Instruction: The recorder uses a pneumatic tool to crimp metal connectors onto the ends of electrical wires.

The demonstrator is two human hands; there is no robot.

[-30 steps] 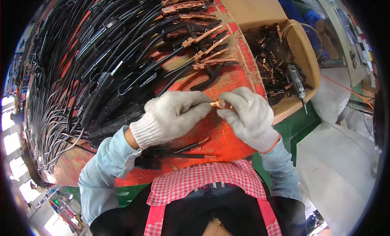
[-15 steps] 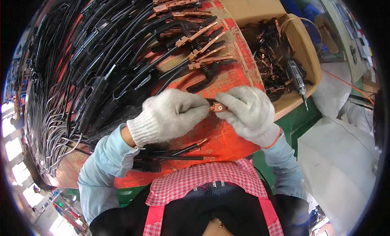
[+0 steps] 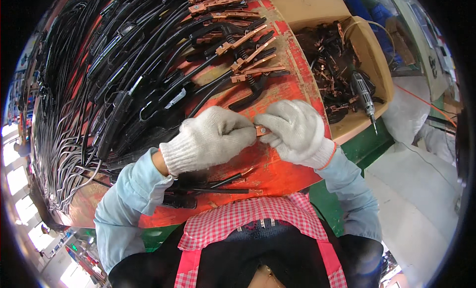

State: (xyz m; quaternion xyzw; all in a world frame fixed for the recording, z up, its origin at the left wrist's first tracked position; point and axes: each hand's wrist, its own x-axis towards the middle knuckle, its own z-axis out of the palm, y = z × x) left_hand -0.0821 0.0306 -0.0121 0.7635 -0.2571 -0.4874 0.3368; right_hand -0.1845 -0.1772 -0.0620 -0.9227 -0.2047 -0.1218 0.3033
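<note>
A small copper-coloured metal piece with a screw (image 3: 261, 130) is between my two gloved hands, over the red tabletop (image 3: 267, 174). My left hand (image 3: 213, 139), in a white knitted glove, is closed, its thumb and fingers pinched at the left end of the piece. From the other side my right hand (image 3: 297, 131), gloved alike, pinches it with bent fingers. Most of the piece is hidden by the gloves. Just beyond my hands lie several black-handled spring clamps with copper-coloured jaws (image 3: 248, 45), joined to black cables.
At the right, an open cardboard box (image 3: 382, 57) holds many loose copper-and-black clamp parts. A grey power screwdriver (image 3: 364, 97) lies on its near corner, bit pointing out. Bundled cables (image 3: 59, 139) cover the table's left. Black cable ends (image 3: 223, 184) lie near my apron.
My right hand has shifted slightly up and left, closing more over the copper-coloured piece. My left hand has hardly moved. The clamps and box look the same.
</note>
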